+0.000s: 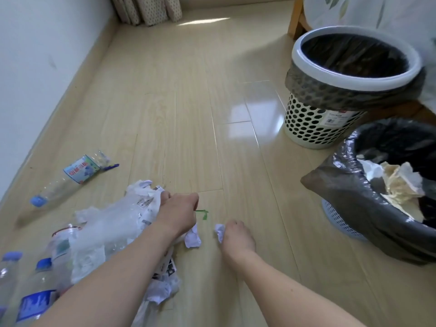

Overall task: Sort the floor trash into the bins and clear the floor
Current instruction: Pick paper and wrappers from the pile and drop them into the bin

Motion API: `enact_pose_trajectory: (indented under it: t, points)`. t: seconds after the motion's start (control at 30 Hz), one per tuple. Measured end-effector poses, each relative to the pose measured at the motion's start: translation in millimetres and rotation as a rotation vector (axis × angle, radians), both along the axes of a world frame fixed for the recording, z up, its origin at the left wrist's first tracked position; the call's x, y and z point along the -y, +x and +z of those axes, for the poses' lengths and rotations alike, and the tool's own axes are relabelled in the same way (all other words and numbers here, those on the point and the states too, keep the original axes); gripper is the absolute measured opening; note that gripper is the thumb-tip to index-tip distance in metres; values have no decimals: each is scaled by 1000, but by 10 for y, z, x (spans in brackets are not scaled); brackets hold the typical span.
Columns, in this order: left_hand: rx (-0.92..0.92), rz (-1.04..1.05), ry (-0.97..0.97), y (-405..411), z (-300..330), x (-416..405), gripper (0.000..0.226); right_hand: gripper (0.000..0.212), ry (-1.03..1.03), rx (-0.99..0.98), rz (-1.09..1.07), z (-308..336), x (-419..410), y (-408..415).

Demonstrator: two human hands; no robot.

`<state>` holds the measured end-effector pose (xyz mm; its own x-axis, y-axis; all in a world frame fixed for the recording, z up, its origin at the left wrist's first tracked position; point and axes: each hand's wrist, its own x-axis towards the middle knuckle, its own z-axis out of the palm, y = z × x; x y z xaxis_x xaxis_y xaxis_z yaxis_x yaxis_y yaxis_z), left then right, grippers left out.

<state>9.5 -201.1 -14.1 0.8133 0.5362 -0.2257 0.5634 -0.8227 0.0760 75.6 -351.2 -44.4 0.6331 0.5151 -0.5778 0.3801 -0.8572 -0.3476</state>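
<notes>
Head view: the left hand (pixel 179 213) pinches a green strip (pixel 202 213) just above the floor (pixel 188 114); the right hand (pixel 237 239) grips a crumpled paper ball (pixel 219 232). Plastic wrappers (pixel 113 223) and bottles (pixel 35 296) lie left; two lined bins (pixel 354 67) stand right.

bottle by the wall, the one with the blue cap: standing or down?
Down. The bottle lies on its side on the floor, blue cap toward the camera, label end toward the wall. No hand touches it.
</notes>
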Motion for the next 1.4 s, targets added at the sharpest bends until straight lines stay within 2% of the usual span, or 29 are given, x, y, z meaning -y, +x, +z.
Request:
enact_pose_trajectory:
  t: [0.07, 0.17, 0.23, 0.3, 0.4, 0.53, 0.63, 0.77, 0.9, 0.97, 1.03, 1.17, 1.27, 1.4]
  points:
    - [23, -16, 16, -30, 236, 52, 18, 27, -27, -67, -12, 53, 32, 37]
    - [80, 20, -58, 21, 652, 102, 15, 27, -64, -211, 18, 275, 73, 131]
    - [137, 64, -122, 123, 937, 145, 12, 30, 36, -229, -30, 588, 133, 326]
    - [200, 91, -183, 286, 1223, 211, 9, 36, 140, -150, -47, 1029, 217, 627]
    - [335, 135, -325, 608, 1626, 376, 5, 19, 213, 37, -29, 1632, 344, 1183]
    - [424, 85, -420, 1180, 2074, 742, 4, 20, 258, 270, -132, 2228, 711, 1845]
    - [423, 14, -473, 1674, 2216, 1131, 3, 23, 282, 357, -301, 2374, 1183, 2209]
    - [402, -70, -484, 2276, 2112, 1717, 6, 46, 136, 340, -459, 2273, 1804, 2552]
    - [222, -136, -545, 2651, 1883, 2177, 14, 35, 14, 223, -483, 2150, 2187, 2702]
    - [178, -146, -569, 2721, 1838, 2230, 17, 35, -4, 225, -461, 2112, 2235, 2730]
    - [219, -126, -558, 2704, 1861, 2148, 10, 35, 8, 288, -426, 2120, 2174, 2741]
    - [293, 17, -498, 2364, 1936, 1578, 14, 26, 226, 436, -296, 2167, 1689, 2584]
    - [248, 139, -419, 1868, 1851, 981, 18, 25, 361, 431, -74, 2088, 1094, 2248]
    - [56, 225, -271, 1054, 1540, 320, 19, 28, 311, 284, 264, 1700, 340, 1516]
